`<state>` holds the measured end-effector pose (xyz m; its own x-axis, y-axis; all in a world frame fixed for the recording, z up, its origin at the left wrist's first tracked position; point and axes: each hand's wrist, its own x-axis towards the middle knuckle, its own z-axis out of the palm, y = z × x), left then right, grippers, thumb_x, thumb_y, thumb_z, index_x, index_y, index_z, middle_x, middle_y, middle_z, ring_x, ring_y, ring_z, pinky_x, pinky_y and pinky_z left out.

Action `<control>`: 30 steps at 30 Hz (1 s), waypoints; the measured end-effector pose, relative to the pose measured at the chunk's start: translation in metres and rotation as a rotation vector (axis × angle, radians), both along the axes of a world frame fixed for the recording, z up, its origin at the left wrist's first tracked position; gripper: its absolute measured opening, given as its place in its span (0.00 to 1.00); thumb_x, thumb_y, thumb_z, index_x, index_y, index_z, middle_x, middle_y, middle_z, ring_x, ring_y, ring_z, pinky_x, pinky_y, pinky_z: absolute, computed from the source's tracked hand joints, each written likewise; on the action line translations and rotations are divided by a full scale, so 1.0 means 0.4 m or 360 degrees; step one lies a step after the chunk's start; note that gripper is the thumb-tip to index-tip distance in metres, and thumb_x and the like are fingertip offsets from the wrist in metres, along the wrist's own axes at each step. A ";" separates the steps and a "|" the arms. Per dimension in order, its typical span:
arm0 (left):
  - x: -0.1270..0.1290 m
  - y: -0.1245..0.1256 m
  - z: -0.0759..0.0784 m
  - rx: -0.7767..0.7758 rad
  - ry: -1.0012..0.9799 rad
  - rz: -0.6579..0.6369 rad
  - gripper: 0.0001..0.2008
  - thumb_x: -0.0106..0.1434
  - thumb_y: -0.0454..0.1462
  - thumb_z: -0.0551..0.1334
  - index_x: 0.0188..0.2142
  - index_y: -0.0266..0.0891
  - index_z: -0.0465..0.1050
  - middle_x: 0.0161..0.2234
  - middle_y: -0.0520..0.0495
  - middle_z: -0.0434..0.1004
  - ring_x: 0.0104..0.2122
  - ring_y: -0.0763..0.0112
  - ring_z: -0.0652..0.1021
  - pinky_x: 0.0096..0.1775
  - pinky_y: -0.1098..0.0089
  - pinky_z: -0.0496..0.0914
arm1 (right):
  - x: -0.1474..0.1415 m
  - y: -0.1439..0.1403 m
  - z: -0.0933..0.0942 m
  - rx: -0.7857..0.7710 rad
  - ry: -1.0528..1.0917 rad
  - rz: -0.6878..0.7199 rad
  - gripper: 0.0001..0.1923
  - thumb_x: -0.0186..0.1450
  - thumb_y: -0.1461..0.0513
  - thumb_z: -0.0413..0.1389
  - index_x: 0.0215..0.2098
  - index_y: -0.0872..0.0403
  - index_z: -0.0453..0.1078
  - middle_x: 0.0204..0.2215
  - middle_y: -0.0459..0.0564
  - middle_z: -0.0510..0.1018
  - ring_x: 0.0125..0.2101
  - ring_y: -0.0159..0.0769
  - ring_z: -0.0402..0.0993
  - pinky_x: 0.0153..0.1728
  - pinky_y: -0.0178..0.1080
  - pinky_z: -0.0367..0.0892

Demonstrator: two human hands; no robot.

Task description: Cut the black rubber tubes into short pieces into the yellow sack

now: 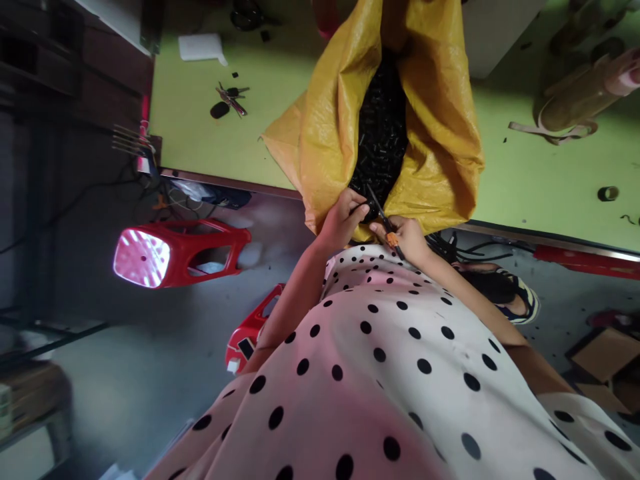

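Observation:
A yellow woven bag [330,120] lies at the table's front edge with its mouth open towards me. Inside is a heap of small black pieces [383,123], too small to name. My left hand [345,217] is closed at the near lip of the bag, fingers pinched on a small black piece whose kind I cannot make out. Beside it, my right hand [405,239] is closed round a thin black rod-like thing with an orange part [393,239]. The rod's far end points up into the bag, close to my left fingertips.
On the green table [190,127] lie keys [231,99], a white object [201,48] and a strapped bottle [580,100]. Below stand a red stool [175,257] and another red stool [245,333] bearing a phone. Black cables [445,248] hang under the table edge at right.

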<state>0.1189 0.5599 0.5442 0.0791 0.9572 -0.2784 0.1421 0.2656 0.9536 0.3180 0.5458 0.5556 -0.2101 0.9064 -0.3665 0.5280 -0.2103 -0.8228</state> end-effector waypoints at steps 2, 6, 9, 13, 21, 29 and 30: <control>0.020 0.002 0.017 -0.0067 -0.0212 0.0060 0.07 0.70 0.36 0.66 0.43 0.41 0.68 0.29 0.55 0.74 0.28 0.75 0.74 0.35 0.73 0.70 | -0.011 0.002 -0.001 -0.0076 0.0188 -0.0089 0.34 0.61 0.33 0.64 0.22 0.51 0.63 0.18 0.43 0.65 0.22 0.30 0.58 0.25 0.38 0.54; 0.060 0.018 0.047 -0.0110 -0.0658 0.0305 0.09 0.72 0.38 0.67 0.43 0.43 0.66 0.31 0.55 0.75 0.27 0.77 0.74 0.33 0.75 0.70 | -0.039 0.001 -0.022 -0.0223 0.0618 -0.0123 0.29 0.52 0.39 0.74 0.30 0.52 0.73 0.26 0.47 0.78 0.28 0.37 0.73 0.33 0.39 0.70; 0.078 0.035 0.062 -0.0123 -0.0876 0.0488 0.10 0.73 0.38 0.68 0.43 0.43 0.65 0.31 0.55 0.74 0.27 0.78 0.74 0.34 0.75 0.72 | -0.049 -0.004 -0.047 -0.0290 0.0792 -0.0242 0.27 0.50 0.42 0.75 0.32 0.51 0.74 0.30 0.50 0.82 0.31 0.40 0.77 0.37 0.42 0.76; 0.102 0.061 0.081 -0.0204 -0.1051 0.0606 0.11 0.75 0.39 0.67 0.41 0.43 0.65 0.30 0.56 0.71 0.27 0.79 0.73 0.35 0.76 0.73 | -0.043 -0.014 -0.073 -0.0333 0.0865 -0.0353 0.26 0.48 0.45 0.77 0.31 0.51 0.75 0.30 0.49 0.83 0.29 0.38 0.77 0.35 0.42 0.76; 0.221 0.080 0.064 -0.0246 -0.1048 0.0253 0.14 0.70 0.44 0.72 0.49 0.42 0.74 0.39 0.49 0.81 0.41 0.71 0.82 0.52 0.67 0.76 | 0.104 -0.042 -0.062 -0.0108 0.0621 -0.0699 0.25 0.47 0.46 0.76 0.32 0.52 0.75 0.27 0.45 0.79 0.25 0.34 0.72 0.29 0.39 0.71; 0.353 0.033 0.002 -0.0206 -0.0696 -0.0814 0.19 0.70 0.47 0.71 0.52 0.34 0.81 0.52 0.36 0.85 0.55 0.55 0.81 0.61 0.55 0.72 | 0.255 -0.101 0.023 0.0232 0.0279 -0.0935 0.18 0.54 0.50 0.72 0.27 0.52 0.73 0.20 0.43 0.75 0.22 0.34 0.70 0.26 0.38 0.66; 0.358 0.033 0.008 -0.0119 -0.0654 -0.0803 0.19 0.70 0.47 0.71 0.52 0.35 0.81 0.52 0.37 0.84 0.54 0.55 0.81 0.60 0.56 0.73 | 0.248 -0.100 0.035 0.0254 0.0277 -0.0951 0.19 0.55 0.49 0.72 0.26 0.51 0.72 0.20 0.43 0.75 0.22 0.35 0.70 0.27 0.39 0.66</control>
<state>0.2622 0.5732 0.5473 0.6276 0.7539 -0.1942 -0.1053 0.3294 0.9383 0.4173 0.5056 0.5695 0.3040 0.9261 -0.2235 0.2133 -0.2948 -0.9314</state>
